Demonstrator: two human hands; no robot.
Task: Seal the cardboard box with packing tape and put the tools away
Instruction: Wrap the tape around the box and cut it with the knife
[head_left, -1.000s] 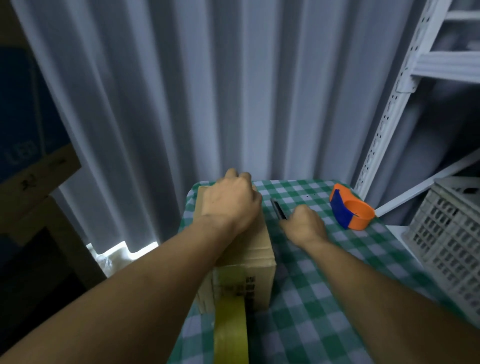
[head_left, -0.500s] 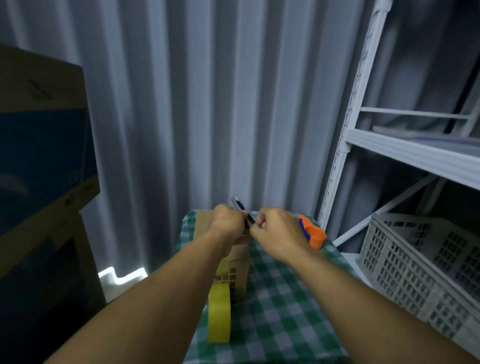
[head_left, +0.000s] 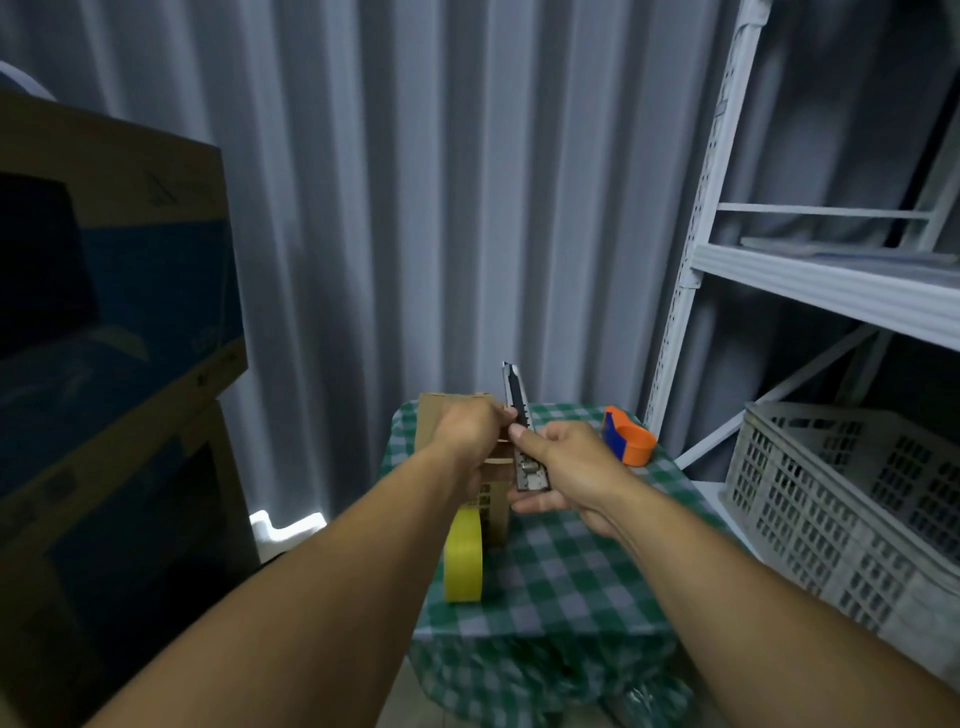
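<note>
A small cardboard box (head_left: 441, 421) stands on the green checked table (head_left: 561, 566), mostly hidden behind my hands. A strip of yellow tape (head_left: 464, 561) hangs from the box's near side down onto the cloth. My right hand (head_left: 563, 467) grips a utility knife (head_left: 522, 431) by its handle, blade end pointing up. My left hand (head_left: 470, 434) pinches the knife's middle with its fingertips, just above the box. An orange and blue tape dispenser (head_left: 626, 435) lies at the table's back right.
A white metal shelf rack (head_left: 810, 280) stands to the right, with a grey plastic crate (head_left: 841, 499) on its low shelf. Large stacked cardboard boxes (head_left: 114, 332) fill the left side. A grey curtain (head_left: 415, 182) hangs behind the table.
My right hand picked the knife up off the table and raised it. My left hand left the box top and joined it on the knife. The view pulled back and up.
</note>
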